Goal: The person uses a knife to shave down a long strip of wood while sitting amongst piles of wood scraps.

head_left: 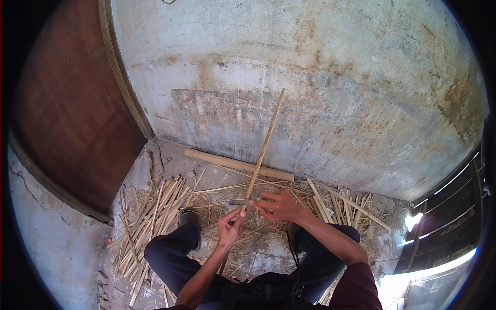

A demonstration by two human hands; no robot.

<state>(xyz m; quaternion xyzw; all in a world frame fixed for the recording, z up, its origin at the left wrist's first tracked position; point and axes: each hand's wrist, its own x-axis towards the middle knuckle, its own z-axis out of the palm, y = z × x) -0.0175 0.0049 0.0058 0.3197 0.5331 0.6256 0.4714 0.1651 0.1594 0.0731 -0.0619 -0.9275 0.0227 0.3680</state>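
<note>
A long bamboo strip (267, 140) slants from up against the wall down to the space between my hands. My left hand (231, 228) is closed, its thumb and fingers pinching the strip low down; a piece of it seems to show again below that hand. My right hand (279, 205) is closed around a small knife (238, 202), whose grey blade points left across the strip. A bit of green shows at the knife's handle between the fingers. The fingers hide most of the handle and the exact spot where blade and strip meet.
Cut bamboo strips (155, 222) lie heaped on the left, with more strips (343, 206) on the right. A thick bamboo pole (237, 164) lies along the foot of the stained wall (361, 129). Shavings litter the floor between my legs. A brown door (77, 108) stands at left.
</note>
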